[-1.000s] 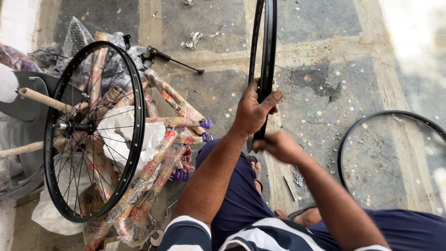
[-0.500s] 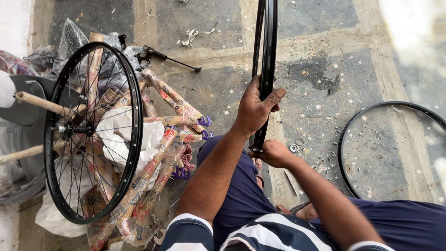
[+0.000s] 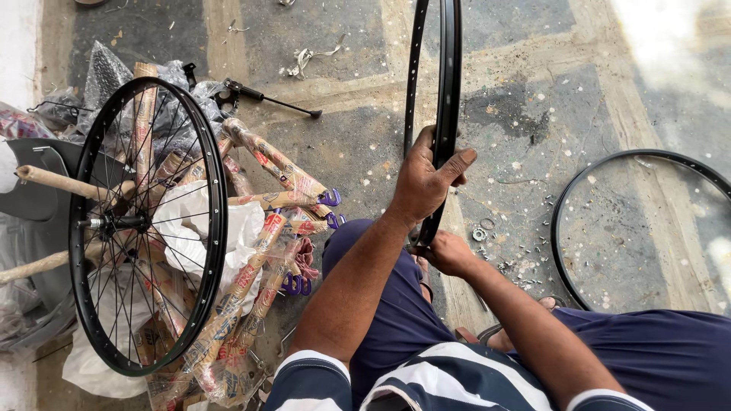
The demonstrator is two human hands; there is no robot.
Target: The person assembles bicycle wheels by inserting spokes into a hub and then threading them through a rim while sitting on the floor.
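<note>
L hand grip clasps thin black metal rim, upright; R hand pinches its lower edge.

The left hand grips an upright black bicycle rim; the right hand pinches its lower edge. A spoked wheel stands left, another rim lies right.

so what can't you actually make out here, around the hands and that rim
Head view only:
- Black rim: its top is cut off by the upper edge.
- Right hand: its fingers are hidden behind the rim, so whatever they pinch is unseen.
- Left hand: the palm side is hidden.
- Small parts on the floor: too small to identify.
- Second rim: cut off by the right edge.
</note>
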